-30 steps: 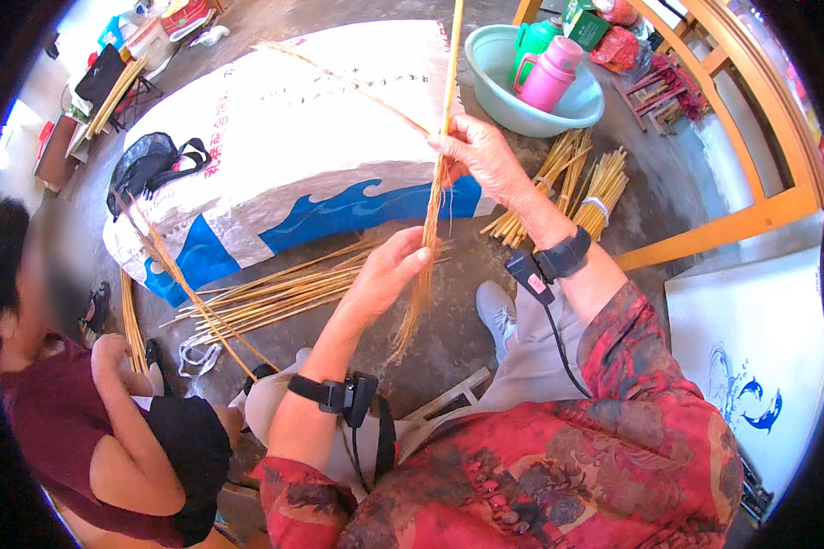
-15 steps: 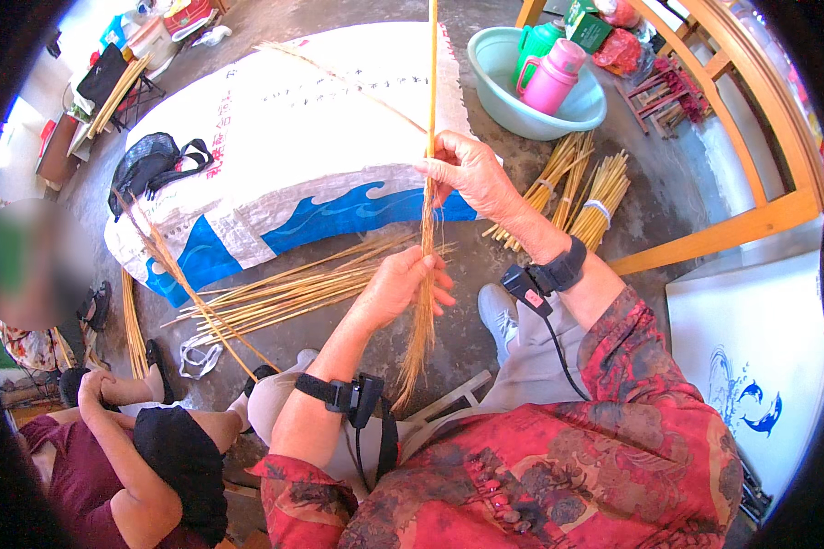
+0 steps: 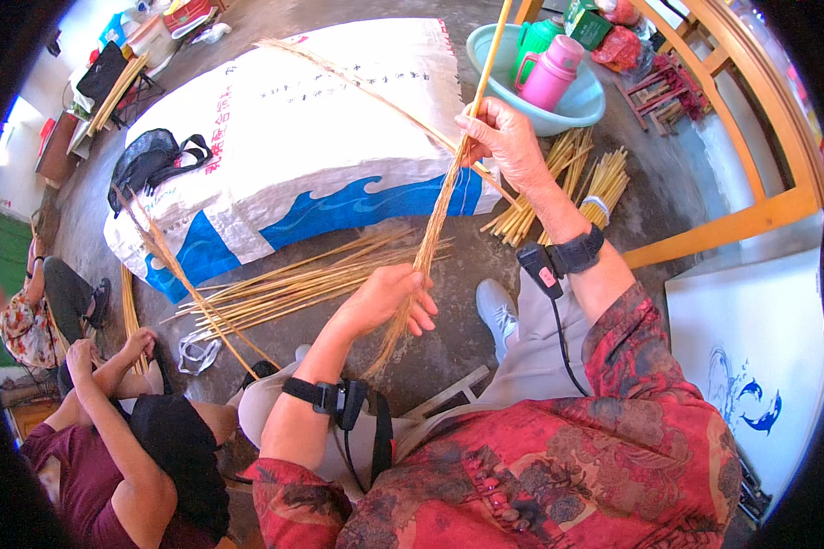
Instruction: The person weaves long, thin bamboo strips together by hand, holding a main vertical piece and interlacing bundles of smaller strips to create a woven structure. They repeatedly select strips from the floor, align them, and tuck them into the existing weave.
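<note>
A long straw-coloured plant stalk (image 3: 492, 57) with a feathery, bristly head (image 3: 438, 220) slants between my two hands, its bare end up and to the right. My right hand (image 3: 506, 142) pinches it where the bare stem meets the bristles. Lower down, my left hand (image 3: 386, 297) closes thumb and forefinger round the bristles, its other fingers loosely spread; the tips hang below it. Behind, another stalk (image 3: 366, 90) lies diagonally over a white sack (image 3: 330, 137) with a blue wave pattern, passing behind my right hand. A row of loose stalks (image 3: 284, 297) rests on the floor beyond my left hand.
Tied stalk bundles (image 3: 604, 188) lie right of the sack, below a pale-green basin (image 3: 558, 119) holding a pink flask (image 3: 551, 75). A wooden frame (image 3: 732, 229) and white panel (image 3: 742, 348) stand at right. A black bag (image 3: 151, 165) is on the sack. People sit at left.
My right hand has moved up and right, tilting the stalk rightward. My left hand has shifted slightly left and down along the bristles. The neighbouring person's hands have come apart.
</note>
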Motion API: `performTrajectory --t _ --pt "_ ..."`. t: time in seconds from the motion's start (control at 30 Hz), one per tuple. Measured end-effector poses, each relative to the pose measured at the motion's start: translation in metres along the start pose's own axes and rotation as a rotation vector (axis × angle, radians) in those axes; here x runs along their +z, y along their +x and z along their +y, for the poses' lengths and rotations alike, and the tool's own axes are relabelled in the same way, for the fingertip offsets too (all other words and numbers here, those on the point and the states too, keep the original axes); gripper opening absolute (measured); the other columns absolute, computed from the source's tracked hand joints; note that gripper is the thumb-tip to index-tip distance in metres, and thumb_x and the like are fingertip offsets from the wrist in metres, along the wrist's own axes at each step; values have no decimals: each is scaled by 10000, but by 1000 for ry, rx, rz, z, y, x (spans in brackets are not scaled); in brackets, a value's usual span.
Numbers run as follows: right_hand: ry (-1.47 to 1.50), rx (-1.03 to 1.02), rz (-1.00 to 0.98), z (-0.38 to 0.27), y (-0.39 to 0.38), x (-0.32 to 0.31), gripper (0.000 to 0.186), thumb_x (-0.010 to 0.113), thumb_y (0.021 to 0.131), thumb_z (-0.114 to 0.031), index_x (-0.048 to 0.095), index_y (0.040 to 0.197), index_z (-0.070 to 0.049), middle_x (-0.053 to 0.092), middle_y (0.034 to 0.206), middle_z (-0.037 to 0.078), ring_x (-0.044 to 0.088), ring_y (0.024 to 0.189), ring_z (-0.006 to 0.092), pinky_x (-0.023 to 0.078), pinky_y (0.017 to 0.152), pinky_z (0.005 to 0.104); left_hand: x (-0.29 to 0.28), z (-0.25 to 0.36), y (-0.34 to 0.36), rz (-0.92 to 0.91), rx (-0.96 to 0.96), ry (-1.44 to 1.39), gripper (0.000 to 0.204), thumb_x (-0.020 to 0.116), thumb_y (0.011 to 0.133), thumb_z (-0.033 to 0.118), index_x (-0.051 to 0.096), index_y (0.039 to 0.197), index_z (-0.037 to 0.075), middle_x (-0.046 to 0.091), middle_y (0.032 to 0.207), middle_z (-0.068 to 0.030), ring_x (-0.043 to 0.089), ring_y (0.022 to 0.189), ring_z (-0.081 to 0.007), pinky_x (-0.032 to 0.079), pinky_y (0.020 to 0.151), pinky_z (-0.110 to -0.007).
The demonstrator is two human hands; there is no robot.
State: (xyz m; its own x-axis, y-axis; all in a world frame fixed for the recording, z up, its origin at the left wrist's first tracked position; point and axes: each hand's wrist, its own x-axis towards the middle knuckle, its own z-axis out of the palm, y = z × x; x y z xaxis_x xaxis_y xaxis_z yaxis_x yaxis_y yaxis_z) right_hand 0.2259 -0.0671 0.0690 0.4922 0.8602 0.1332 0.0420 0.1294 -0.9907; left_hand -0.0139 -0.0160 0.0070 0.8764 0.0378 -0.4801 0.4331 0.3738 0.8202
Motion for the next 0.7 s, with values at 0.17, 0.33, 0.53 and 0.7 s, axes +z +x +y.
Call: performTrajectory --t 0.17,0.33,0.53,0.7 --pt "22 -47 70 1 -1 4 190 601 790 -163 511 834 -2 553 668 58 572 537 117 498 439 232 -5 -4 3 31 -16 -9 277 346 917 220 445 987 -29 575 836 -188 616 667 -246 523 549 -330" --pt "46 -16 91 -1 1 0 178 605 786 -168 509 822 -22 552 652 48 569 529 110 496 451 223 -23 -23 8 529 504 792 258 455 880 204 514 999 -17 580 936 -112 573 853 -177 442 774 -287" --pt "159 30 49 -1 -2 1 195 586 798 -156 494 889 -9 557 736 61 586 599 146 522 541 268 -12 13 -12 709 576 351 188 462 872 143 529 963 -8 583 818 -62 554 718 -130 456 667 -259" --pt "303 50 -33 -1 -8 12 178 561 809 -112 503 937 -3 553 789 67 589 721 165 516 635 299 1 10 -11 277 436 137 235 405 904 191 512 983 -4 590 823 -82 574 679 -133 453 576 -235"
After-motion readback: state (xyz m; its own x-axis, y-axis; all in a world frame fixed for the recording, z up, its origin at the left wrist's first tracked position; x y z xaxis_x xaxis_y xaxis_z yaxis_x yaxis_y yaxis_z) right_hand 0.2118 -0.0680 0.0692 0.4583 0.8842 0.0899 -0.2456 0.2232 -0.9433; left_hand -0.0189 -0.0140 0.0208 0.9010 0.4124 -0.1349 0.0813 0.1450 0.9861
